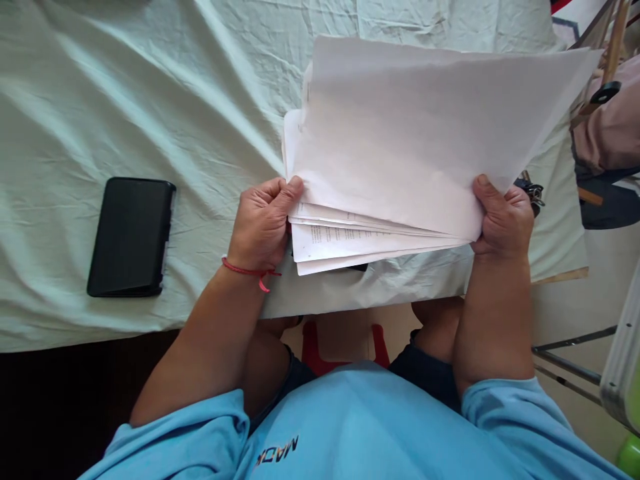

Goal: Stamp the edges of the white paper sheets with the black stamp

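Note:
A loose stack of white paper sheets (400, 133) is held between my two hands above the cloth-covered table. The top sheet looks blank, while printed lines show on a sheet lower down, where the edges fan apart at the near left. My left hand (265, 223) is closed on the left edge, thumb on top. At the right near corner my right hand (505, 217) grips the sheets, its thumb pressed flat over them. The fingers beneath the paper are mostly hidden. Just beyond my right hand lies a small dark metallic object (533, 190), partly covered.
A black phone-like device in a case (131, 237) lies on the pale green tablecloth (210, 87) at the left. Under the table's near edge a red stool (315, 350) shows between my legs. A metal-framed piece (620, 360) stands at the right, with pinkish fabric (610, 127) farther back.

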The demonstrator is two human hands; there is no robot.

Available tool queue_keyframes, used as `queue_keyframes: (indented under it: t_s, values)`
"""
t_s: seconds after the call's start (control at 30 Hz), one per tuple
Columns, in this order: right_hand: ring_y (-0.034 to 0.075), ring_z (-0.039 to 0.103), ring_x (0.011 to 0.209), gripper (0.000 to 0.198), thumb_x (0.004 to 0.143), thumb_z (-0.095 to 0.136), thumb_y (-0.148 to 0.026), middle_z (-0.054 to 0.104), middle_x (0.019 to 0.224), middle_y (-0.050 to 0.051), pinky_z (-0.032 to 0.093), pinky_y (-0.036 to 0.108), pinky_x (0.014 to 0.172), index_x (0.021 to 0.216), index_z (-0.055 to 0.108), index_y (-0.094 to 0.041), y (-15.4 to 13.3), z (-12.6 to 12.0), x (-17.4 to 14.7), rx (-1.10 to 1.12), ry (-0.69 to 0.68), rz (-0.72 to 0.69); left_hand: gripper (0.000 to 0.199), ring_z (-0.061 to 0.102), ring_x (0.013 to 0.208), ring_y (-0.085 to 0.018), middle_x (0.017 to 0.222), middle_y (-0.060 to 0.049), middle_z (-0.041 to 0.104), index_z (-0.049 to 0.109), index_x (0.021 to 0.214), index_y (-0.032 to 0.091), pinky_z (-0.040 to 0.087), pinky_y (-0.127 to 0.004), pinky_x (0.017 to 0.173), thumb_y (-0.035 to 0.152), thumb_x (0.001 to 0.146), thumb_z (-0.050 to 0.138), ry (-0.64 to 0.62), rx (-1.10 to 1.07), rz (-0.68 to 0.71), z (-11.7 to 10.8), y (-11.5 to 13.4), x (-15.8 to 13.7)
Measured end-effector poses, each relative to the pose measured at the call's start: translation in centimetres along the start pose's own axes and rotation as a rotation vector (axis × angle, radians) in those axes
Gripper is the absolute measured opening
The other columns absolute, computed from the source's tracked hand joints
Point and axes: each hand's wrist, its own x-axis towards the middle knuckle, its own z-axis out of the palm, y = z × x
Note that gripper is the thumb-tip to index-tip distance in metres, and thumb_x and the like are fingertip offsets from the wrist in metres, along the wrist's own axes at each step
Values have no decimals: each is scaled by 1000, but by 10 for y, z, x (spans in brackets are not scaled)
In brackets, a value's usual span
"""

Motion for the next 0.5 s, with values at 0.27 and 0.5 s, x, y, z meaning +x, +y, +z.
queue_keyframes:
  t_s: [0.27, 0.5]
  values:
    - [19, 83, 96, 48, 63, 113, -46, 88, 100, 3, 76, 41, 104, 93, 88, -19, 4, 7, 3, 56, 31, -25, 50, 71, 76, -21, 69, 0, 64, 70, 75, 25, 63, -33, 72, 58, 90, 104, -24, -43, 12, 4, 1, -5]
    - [20, 84, 104, 46, 64, 111, -47, 88, 104, 4, 74, 41, 109, 93, 88, -19, 6, 5, 6, 50, 32, -65, 39, 67, 67, -15, 76, 0, 71, 73, 74, 22, 60, -26, 63, 40, 85, 106, -12, -34, 30, 4, 1, -5]
